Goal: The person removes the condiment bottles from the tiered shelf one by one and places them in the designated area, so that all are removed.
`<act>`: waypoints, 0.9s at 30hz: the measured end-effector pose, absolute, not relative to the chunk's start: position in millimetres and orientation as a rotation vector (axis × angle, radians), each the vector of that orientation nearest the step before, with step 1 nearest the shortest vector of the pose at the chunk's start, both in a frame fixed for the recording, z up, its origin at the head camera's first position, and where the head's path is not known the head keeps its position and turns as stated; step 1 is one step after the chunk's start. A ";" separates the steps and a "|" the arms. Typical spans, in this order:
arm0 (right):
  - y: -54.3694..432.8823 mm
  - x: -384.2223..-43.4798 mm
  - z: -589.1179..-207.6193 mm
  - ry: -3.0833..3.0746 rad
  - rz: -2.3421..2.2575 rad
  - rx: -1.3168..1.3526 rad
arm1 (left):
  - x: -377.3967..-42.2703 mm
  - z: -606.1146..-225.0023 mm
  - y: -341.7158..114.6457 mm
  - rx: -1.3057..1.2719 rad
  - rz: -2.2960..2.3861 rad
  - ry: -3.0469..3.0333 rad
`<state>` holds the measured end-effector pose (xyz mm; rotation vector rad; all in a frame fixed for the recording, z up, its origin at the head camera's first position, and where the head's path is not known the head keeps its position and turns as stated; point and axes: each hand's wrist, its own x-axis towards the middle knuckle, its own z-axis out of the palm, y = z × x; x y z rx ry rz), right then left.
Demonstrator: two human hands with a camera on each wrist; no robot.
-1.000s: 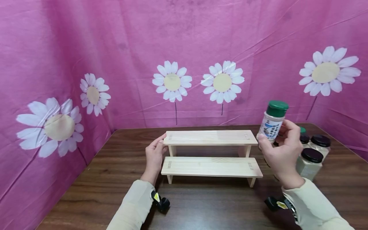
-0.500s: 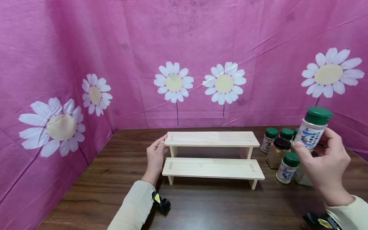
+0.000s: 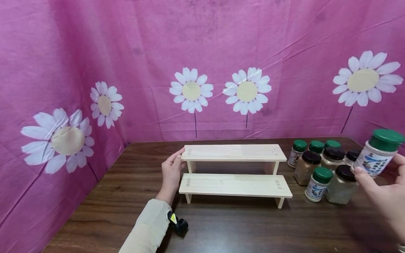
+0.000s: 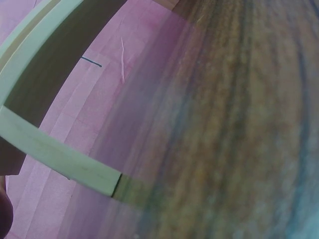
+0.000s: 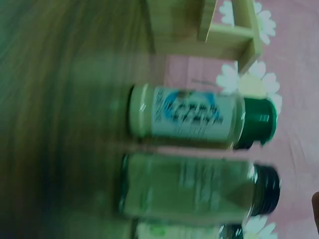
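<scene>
My right hand [image 3: 387, 200] grips a spice shaker [image 3: 372, 161] with a green cap and a blue-and-white label, tilted in the air at the right edge of the head view. Part of this hand is cut off by the frame. A two-step wooden rack [image 3: 234, 184] of pale wood stands on the table [image 3: 240, 228], its steps bare. At its left end my left hand [image 3: 172, 174] holds the upper step, thumb and fingers at the board's edge. The left wrist view shows the rack's pale edge [image 4: 60, 152] close up, with a bit of finger [image 4: 5, 214].
Right of the rack stands a cluster of jars: a green-capped shaker [image 3: 315, 188] in front, a brown-filled jar [image 3: 305, 170], a black-lidded jar [image 3: 342, 186] and several others behind. In the right wrist view a shaker [image 5: 192, 114] stands beside a square jar [image 5: 189, 186]. Pink floral cloth [image 3: 215, 42] hangs behind.
My right hand has carried the shaker from beside the upper step rightward, past the jars, to the frame's right edge, uncovering the cluster. The left hand keeps its hold on the rack.
</scene>
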<state>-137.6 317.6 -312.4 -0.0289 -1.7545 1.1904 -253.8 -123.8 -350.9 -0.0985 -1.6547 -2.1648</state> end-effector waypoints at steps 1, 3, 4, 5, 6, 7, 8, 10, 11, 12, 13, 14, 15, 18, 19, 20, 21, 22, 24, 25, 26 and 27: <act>331.6 -143.2 -322.0 -1.747 1.187 -0.011 | -253.8 -350.9 -123.7 -0.100 -2.162 -1.655; 362.5 -155.2 -343.0 -1.749 1.179 0.004 | -253.8 -350.5 -123.5 -0.107 -2.159 -1.656; 375.7 -160.0 -352.1 -1.750 1.205 0.005 | -253.8 -350.2 -123.5 -0.109 -2.157 -1.657; 388.1 -164.7 -361.0 -1.762 1.206 0.005 | -254.0 -350.0 -123.5 -0.111 -2.156 -1.658; 398.7 -168.3 -368.8 -1.781 1.205 -0.007 | -253.9 -349.7 -123.6 -0.114 -2.156 -1.658; 404.2 -168.6 -371.7 -1.804 1.219 -0.031 | -253.9 -349.5 -123.7 -0.118 -2.157 -1.657; 407.3 -168.5 -373.8 -1.819 1.231 -0.058 | -253.8 -349.4 -123.9 -0.118 -2.160 -1.654; 410.6 -167.7 -375.8 -1.839 1.249 -0.099 | -253.8 -349.3 -124.2 -0.120 -2.157 -1.654; 413.6 -168.3 -377.5 -1.849 1.237 -0.121 | -253.7 -349.4 -124.4 -0.121 -2.157 -1.654; 416.5 -168.8 -379.2 -1.850 1.248 -0.141 | -253.5 -349.5 -124.5 -0.121 -2.158 -1.649; 419.4 -169.4 -380.4 -1.848 1.228 -0.142 | -253.4 -349.6 -124.5 -0.121 -2.158 -1.645; 422.6 -170.6 -382.7 -1.851 1.208 -0.147 | -253.2 -349.6 -124.5 -0.119 -2.157 -1.644; 424.9 -170.6 -383.7 -1.854 1.220 -0.147 | -253.2 -349.7 -124.4 -0.118 -2.158 -1.643; 427.6 -168.9 -384.8 -1.867 1.253 -0.131 | -253.3 -350.4 -124.0 -0.122 -2.167 -1.635; 425.8 -166.7 -383.4 -1.873 1.285 -0.121 | -253.4 -350.5 -123.9 -0.123 -2.167 -1.637; 422.5 -163.5 -381.6 -1.883 1.336 -0.139 | -253.6 -350.7 -123.7 -0.123 -2.168 -1.638; 418.8 -160.7 -379.7 -1.889 1.356 -0.151 | -253.7 -350.8 -123.6 -0.125 -2.169 -1.638; 414.0 -157.4 -376.7 -1.894 1.371 -0.166 | -253.6 -350.8 -123.4 -0.125 -2.168 -1.638; 403.5 -151.2 -370.0 -1.911 1.391 -0.200 | -253.3 -350.5 -123.2 -0.122 -2.168 -1.638; 398.4 -148.0 -366.6 -1.916 1.412 -0.206 | -253.0 -350.3 -123.1 -0.119 -2.167 -1.638; 394.8 -145.6 -364.7 -1.932 1.408 -0.216 | -252.7 -350.2 -123.1 -0.119 -2.166 -1.639; 392.3 -143.7 -363.4 -1.947 1.410 -0.207 | -252.6 -350.2 -123.1 -0.118 -2.164 -1.642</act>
